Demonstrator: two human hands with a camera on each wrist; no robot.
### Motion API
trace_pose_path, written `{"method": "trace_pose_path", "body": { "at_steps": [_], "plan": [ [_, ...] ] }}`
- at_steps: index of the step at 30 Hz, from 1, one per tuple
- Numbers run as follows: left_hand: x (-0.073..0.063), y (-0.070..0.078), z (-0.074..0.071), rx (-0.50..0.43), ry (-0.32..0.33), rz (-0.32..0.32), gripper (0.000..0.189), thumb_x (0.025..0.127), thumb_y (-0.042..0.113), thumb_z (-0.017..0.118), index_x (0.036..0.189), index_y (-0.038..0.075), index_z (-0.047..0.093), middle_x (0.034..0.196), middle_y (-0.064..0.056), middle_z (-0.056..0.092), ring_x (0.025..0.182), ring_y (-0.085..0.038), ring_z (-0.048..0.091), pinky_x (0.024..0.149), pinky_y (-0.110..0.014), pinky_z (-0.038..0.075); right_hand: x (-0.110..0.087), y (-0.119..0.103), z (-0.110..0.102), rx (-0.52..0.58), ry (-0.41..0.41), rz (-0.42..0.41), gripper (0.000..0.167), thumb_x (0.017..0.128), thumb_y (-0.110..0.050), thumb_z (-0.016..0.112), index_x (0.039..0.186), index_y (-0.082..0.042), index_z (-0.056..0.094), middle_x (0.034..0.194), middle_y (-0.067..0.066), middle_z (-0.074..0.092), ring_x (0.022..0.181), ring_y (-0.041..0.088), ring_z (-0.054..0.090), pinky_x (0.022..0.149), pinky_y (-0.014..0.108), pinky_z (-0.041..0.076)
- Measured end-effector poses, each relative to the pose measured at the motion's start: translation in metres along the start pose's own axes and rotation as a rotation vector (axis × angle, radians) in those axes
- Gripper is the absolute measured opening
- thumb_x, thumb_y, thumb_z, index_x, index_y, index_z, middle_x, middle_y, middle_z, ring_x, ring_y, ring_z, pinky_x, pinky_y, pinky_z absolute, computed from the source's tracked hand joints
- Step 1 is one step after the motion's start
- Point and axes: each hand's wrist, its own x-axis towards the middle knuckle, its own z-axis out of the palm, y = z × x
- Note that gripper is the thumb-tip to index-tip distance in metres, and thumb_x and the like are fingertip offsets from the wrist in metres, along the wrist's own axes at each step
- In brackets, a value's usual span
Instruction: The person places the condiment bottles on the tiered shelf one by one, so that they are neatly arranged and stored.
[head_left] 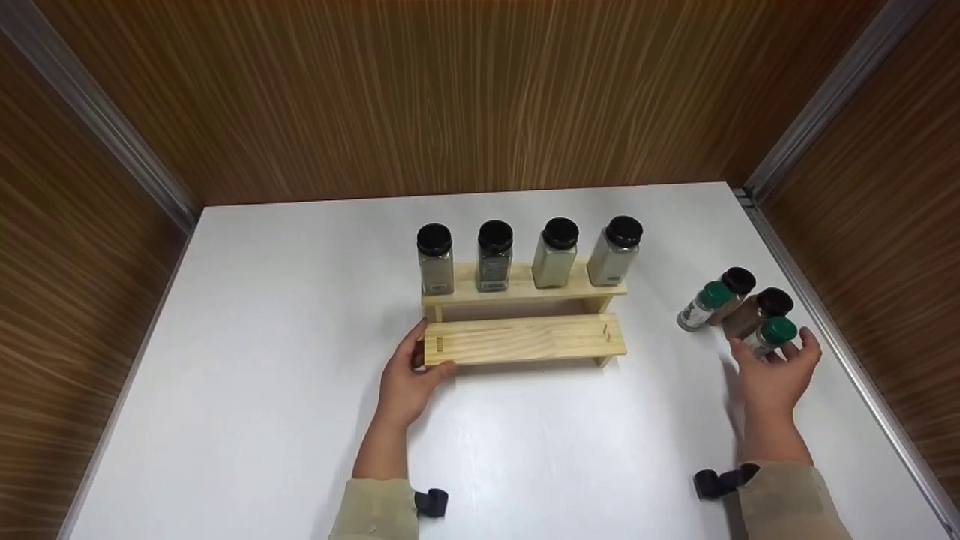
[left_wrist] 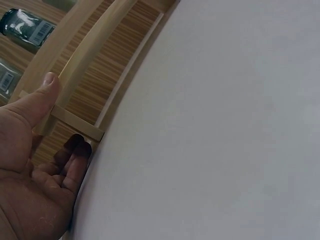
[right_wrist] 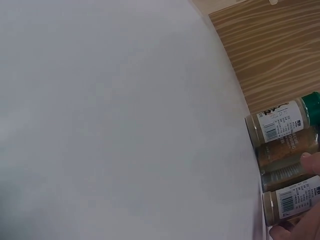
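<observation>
A two-tier wooden spice rack (head_left: 525, 341) stands mid-table. My left hand (head_left: 405, 386) grips the left end of its lower shelf; the left wrist view shows the thumb (left_wrist: 42, 97) against the shelf edge and the other fingers curled below. At the right, my right hand (head_left: 776, 375) holds a small green-capped spice jar (head_left: 775, 331) between thumb and fingers. That jar's printed label (right_wrist: 297, 200) shows in the right wrist view. Close beside it are another green-capped jar (head_left: 703, 306) and two dark-capped jars (head_left: 737, 282) (head_left: 772, 304) with brown contents.
On the upper shelf stand several black-capped glass jars (head_left: 493, 259) in a row. Wood-grain panels (head_left: 465, 97) wall in the white table (head_left: 285, 337) at the back and sides. Black straps with small devices (head_left: 716, 484) sit at both sleeve cuffs.
</observation>
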Motion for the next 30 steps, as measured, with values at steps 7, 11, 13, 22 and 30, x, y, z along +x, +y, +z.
{"method": "trace_pose_path", "body": {
  "at_steps": [7,11,13,22,30],
  "plan": [
    [0.000,0.002,-0.001,0.008,-0.004,0.000,0.088,0.089,0.010,0.088,0.163,0.005,0.040,0.128,-0.020,0.065,0.109,-0.027,0.063,0.083,-0.026,0.056,0.000,0.003,0.003,0.038,0.017,-0.034,0.086,0.097,-0.004,0.072,0.167,-0.028,0.028,0.166,0.012,0.033,0.150,0.034,0.040,0.115,0.035,0.043],
    [0.000,0.001,-0.001,0.013,-0.004,0.005,0.088,0.088,0.011,0.088,0.163,0.006,0.040,0.128,-0.021,0.064,0.109,-0.027,0.063,0.084,-0.027,0.056,-0.001,0.005,0.005,0.068,0.053,-0.056,0.078,0.099,-0.001,0.068,0.165,-0.030,0.036,0.149,0.003,0.045,0.137,0.026,0.051,0.108,0.030,0.048],
    [0.000,0.001,-0.001,0.016,-0.003,0.004,0.089,0.088,0.011,0.088,0.163,0.006,0.040,0.129,-0.020,0.064,0.109,-0.027,0.063,0.085,-0.027,0.056,-0.002,0.005,0.005,0.069,0.066,-0.069,0.076,0.100,-0.001,0.067,0.164,-0.029,0.038,0.140,-0.001,0.046,0.130,0.022,0.053,0.107,0.029,0.048],
    [0.000,0.000,-0.001,0.012,0.000,0.003,0.089,0.088,0.008,0.087,0.163,0.005,0.040,0.129,-0.022,0.064,0.109,-0.028,0.063,0.085,-0.027,0.056,-0.024,0.005,0.007,0.079,0.048,-0.086,0.079,0.100,0.000,0.068,0.165,-0.030,0.035,0.140,0.004,0.051,0.127,0.020,0.055,0.101,0.026,0.048],
    [0.000,0.002,0.000,0.025,-0.002,-0.005,0.090,0.089,0.010,0.087,0.164,0.007,0.037,0.134,-0.020,0.063,0.114,-0.029,0.063,0.091,-0.034,0.055,-0.063,-0.004,0.023,0.091,-0.007,-0.307,0.076,0.092,0.014,0.069,0.160,-0.008,0.043,0.123,-0.005,0.057,0.113,0.013,0.060,0.090,0.018,0.051]
  ]
}}
